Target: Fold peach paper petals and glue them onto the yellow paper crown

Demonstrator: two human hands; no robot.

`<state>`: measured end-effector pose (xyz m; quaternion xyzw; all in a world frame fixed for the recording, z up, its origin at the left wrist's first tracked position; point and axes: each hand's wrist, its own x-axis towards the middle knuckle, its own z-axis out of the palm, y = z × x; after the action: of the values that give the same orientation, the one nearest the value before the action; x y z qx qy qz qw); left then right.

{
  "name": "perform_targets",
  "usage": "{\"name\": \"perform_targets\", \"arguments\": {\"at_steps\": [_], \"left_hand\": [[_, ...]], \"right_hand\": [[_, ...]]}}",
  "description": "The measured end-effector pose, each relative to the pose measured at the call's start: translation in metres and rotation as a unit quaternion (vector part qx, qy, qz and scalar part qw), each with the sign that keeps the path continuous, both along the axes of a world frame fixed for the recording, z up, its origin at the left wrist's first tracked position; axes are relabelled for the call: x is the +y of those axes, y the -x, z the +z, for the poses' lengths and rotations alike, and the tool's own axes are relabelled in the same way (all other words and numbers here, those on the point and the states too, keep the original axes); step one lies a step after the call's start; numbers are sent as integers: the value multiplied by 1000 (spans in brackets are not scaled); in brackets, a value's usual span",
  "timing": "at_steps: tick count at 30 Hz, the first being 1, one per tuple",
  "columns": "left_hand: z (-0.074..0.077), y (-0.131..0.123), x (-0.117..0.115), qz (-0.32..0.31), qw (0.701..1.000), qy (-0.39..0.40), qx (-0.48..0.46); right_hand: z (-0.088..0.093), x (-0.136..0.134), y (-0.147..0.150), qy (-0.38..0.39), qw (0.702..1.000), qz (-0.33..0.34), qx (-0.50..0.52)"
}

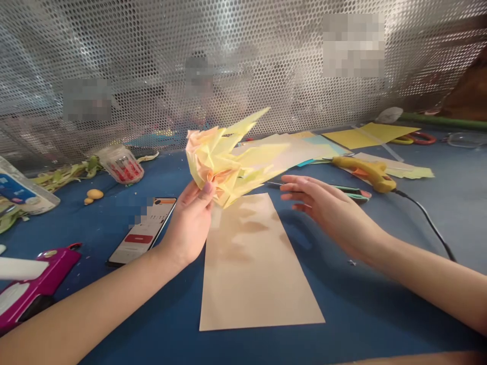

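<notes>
A folded paper flower [222, 162] in pale yellow and peach, with long pointed petals or leaves, is pinched between the thumb and fingers of my left hand [192, 218]. It hangs above a sheet of cream paper [258, 274] lying flat on the blue table, and its jagged shadow falls across that sheet. To the right, my right hand [323, 203] holds nothing visible, its fingers stretched toward the flower but apart from it. Just behind those fingers lies a dark green cutter-like tool [353, 193], partly covered by the hand.
A yellow glue gun [365, 171] with a black cord lies at right. Coloured paper sheets [365, 136] and red-and-yellow-handled scissors [420, 138] sit behind. On the left are a phone [142, 233], a clear jar [124, 165], a bottle [25, 187] and a magenta tool [45, 279]. Perforated metal stands behind.
</notes>
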<state>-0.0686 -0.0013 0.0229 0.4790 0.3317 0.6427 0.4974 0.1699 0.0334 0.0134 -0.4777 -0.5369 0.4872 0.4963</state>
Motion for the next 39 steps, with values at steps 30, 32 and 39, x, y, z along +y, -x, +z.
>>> {"name": "perform_targets", "arguments": {"at_steps": [30, 32, 39], "left_hand": [[2, -11, 1, 118, 936, 247, -220], [2, -11, 0, 116, 937, 245, -218], [-1, -6, 7, 109, 941, 244, -206]], "right_hand": [[0, -18, 6, -115, 832, 292, -457], [-1, -19, 6, -125, 838, 292, -444], [-15, -15, 6, -216, 866, 255, -373]]}}
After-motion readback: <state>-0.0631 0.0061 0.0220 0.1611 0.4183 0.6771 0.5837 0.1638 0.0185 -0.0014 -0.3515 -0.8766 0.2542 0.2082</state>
